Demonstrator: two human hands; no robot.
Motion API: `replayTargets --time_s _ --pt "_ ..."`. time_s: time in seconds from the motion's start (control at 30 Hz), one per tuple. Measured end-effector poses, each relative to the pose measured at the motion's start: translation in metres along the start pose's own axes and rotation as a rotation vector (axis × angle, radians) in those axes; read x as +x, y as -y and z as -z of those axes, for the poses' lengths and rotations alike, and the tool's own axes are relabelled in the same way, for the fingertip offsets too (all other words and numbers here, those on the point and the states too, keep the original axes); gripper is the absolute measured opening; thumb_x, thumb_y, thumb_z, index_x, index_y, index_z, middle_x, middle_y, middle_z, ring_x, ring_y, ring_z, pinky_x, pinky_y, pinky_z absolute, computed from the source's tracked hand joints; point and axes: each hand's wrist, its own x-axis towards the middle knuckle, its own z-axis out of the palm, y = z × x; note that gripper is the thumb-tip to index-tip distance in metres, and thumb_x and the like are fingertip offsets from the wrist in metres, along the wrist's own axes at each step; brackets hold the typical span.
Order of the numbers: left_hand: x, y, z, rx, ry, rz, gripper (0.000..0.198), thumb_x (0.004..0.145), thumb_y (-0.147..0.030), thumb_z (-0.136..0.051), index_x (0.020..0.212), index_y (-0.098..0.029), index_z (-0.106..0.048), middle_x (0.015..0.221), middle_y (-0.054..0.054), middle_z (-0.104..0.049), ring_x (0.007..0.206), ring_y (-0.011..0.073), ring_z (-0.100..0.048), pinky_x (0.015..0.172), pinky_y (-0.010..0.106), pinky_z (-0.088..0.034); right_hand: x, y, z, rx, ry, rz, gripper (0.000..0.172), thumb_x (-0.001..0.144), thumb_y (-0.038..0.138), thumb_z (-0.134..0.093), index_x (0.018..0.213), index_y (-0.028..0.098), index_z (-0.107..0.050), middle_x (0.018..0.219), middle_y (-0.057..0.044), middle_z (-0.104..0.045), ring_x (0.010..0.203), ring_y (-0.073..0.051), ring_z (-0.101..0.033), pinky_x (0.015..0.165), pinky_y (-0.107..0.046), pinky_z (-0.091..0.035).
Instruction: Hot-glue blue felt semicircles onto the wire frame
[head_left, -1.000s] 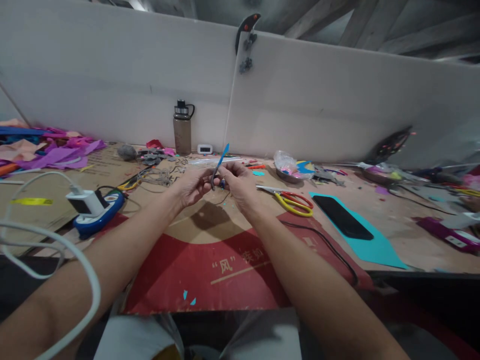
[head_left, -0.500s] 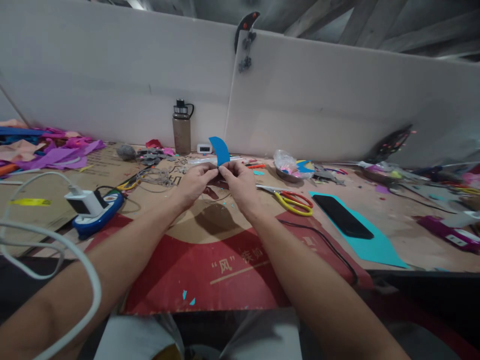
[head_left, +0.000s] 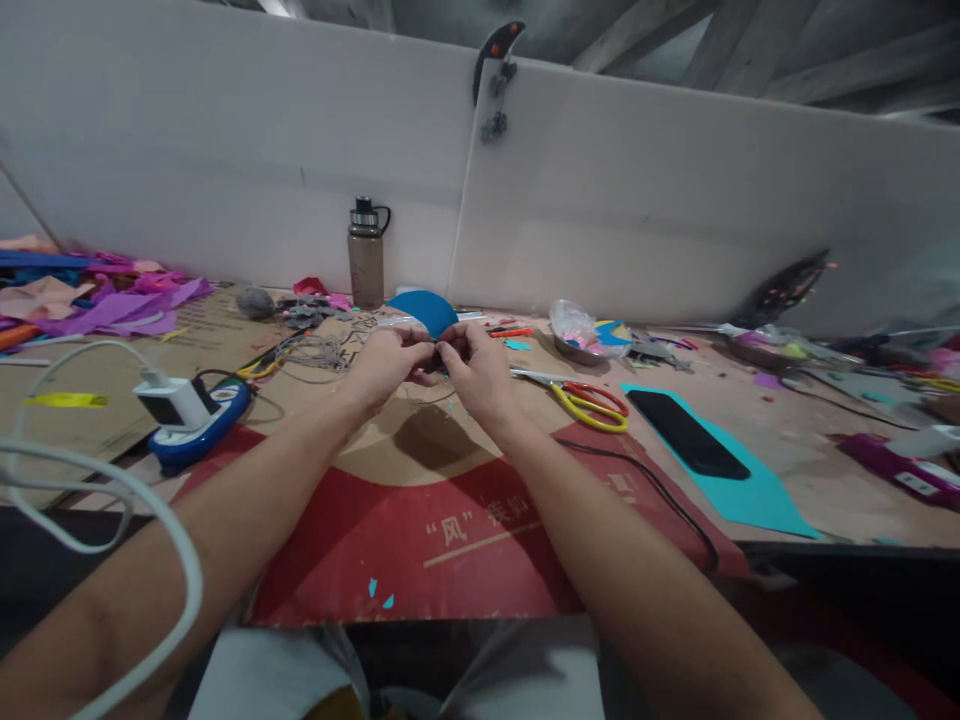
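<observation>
Hands are meeting fingertip to fingertip over the middle of the cardboard mat (head_left: 442,585). Left hand (head_left: 386,362) and right hand (head_left: 474,372) are both pinching shut on the lower edge of a blue paper piece (head_left: 424,311). The piece is standing up from the pinch toward 12 o'clock, with its rounded top running broadly from 9 to 3. Both hands are sitting equally near it, one at each lower end. Whether the fingers are gripping anything else beneath it is not discernible. Scissors (head_left: 589,402) are lying just off the right hand at 3 o'clock, with a black phone (head_left: 686,433) resting on a teal sheet (head_left: 757,495) beyond them. A bottle (head_left: 365,255) is standing at 11 o'clock, with grey wire (head_left: 315,350) lying between it and the left hand. A charger block (head_left: 174,405) is occupying 9 o'clock. Bare mat at 6 o'clock is offering the widest open room.
</observation>
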Motion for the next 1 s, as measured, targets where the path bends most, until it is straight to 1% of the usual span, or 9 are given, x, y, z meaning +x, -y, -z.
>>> replayTargets --time_s 0.1,0.17,0.23,0.37,0.5,0.67,0.73,0.83,1.0 --pt "0.0007 0.0002 -0.0020 -0.187 0.011 0.080 0.008 0.065 -0.015 -0.066 0.065 -0.013 -0.058 0.066 0.000 -0.057 0.059 0.0093 -0.056 0.059 0.024 -0.053 -0.0013 -0.0015 -0.0002 0.006 0.002 0.012 0.008 0.081 0.027 -0.049 0.084 0.021 -0.052 0.069 0.001 -0.056 0.061 -0.012 -0.049 0.062 -0.027 -0.037" --pt "0.0009 0.0006 -0.0022 -0.234 0.018 0.091 0.010 0.065 -0.013 -0.066 0.064 -0.012 -0.057 0.066 0.000 -0.057 0.062 0.0096 -0.057 0.066 0.028 -0.055 -0.0015 -0.0025 -0.0001 0.027 0.013 0.011 0.009 0.080 0.028 -0.049 0.085 0.021 -0.051 0.071 0.000 -0.056 0.062 -0.013 -0.049 0.062 -0.027 -0.037" --pt "0.0006 0.0009 -0.0018 -0.214 0.021 0.072 0.010 0.066 -0.014 -0.066 0.064 -0.013 -0.057 0.066 0.000 -0.058 0.062 0.0096 -0.057 0.068 0.029 -0.055 -0.0012 -0.0032 0.0003 0.034 0.024 0.010 0.008 0.080 0.028 -0.049 0.083 0.021 -0.051 0.070 0.000 -0.056 0.062 -0.013 -0.049 0.062 -0.027 -0.037" --pt "-0.0013 0.0005 -0.0015 -0.119 0.041 0.036 0.009 0.069 -0.016 -0.065 0.065 -0.013 -0.058 0.068 0.002 -0.060 0.065 0.0120 -0.059 0.066 0.029 -0.055 -0.0004 -0.0039 0.0015 0.023 0.016 0.016 0.007 0.081 0.028 -0.048 0.079 0.021 -0.051 0.069 0.001 -0.055 0.061 -0.012 -0.048 0.061 -0.027 -0.037" --pt "-0.0018 0.0008 -0.0016 -0.136 0.034 0.096 0.010 0.070 -0.018 -0.067 0.068 -0.012 -0.059 0.070 0.004 -0.059 0.064 0.0133 -0.059 0.056 0.029 -0.056 -0.0019 -0.0035 0.0019 0.015 -0.001 0.020 0.008 0.082 0.028 -0.048 0.081 0.021 -0.051 0.072 -0.001 -0.057 0.065 -0.013 -0.051 0.065 -0.028 -0.039" --pt "0.0019 0.0046 0.0008 -0.169 -0.021 0.126 0.010 0.070 -0.016 -0.067 0.067 -0.012 -0.059 0.065 0.002 -0.056 0.056 0.0100 -0.055 0.048 0.024 -0.054 -0.0044 -0.0014 0.0038 -0.055 -0.063 0.043 0.008 0.080 0.027 -0.050 0.084 0.021 -0.046 0.071 0.001 -0.052 0.064 -0.012 -0.048 0.064 -0.027 -0.037" --pt "0.0037 0.0055 0.0012 -0.214 -0.031 0.144 0.009 0.072 -0.013 -0.065 0.067 -0.011 -0.057 0.065 0.003 -0.057 0.056 0.0097 -0.056 0.051 0.025 -0.055 -0.0041 -0.0012 0.0054 -0.057 -0.078 0.045 0.010 0.079 0.026 -0.052 0.083 0.022 -0.044 0.071 0.002 -0.050 0.063 -0.011 -0.046 0.063 -0.026 -0.036" --pt "0.0053 0.0059 0.0003 -0.310 -0.027 0.151 0.012 0.075 -0.008 -0.059 0.065 -0.010 -0.054 0.068 0.004 -0.059 0.060 0.0104 -0.060 0.062 0.028 -0.057 -0.0029 -0.0027 0.0070 -0.050 -0.067 0.040 0.009 0.079 0.026 -0.051 0.082 0.022 -0.044 0.071 0.002 -0.048 0.063 -0.011 -0.044 0.063 -0.026 -0.036" --pt "0.0056 0.0062 -0.0016 -0.388 -0.036 0.154 0.014 0.074 -0.005 -0.059 0.063 -0.010 -0.052 0.066 0.003 -0.059 0.065 0.0109 -0.063 0.075 0.034 -0.056 -0.0021 -0.0061 0.0064 -0.028 -0.074 0.018 0.008 0.079 0.027 -0.050 0.083 0.021 -0.046 0.068 0.002 -0.047 0.063 -0.012 -0.043 0.064 -0.026 -0.036"
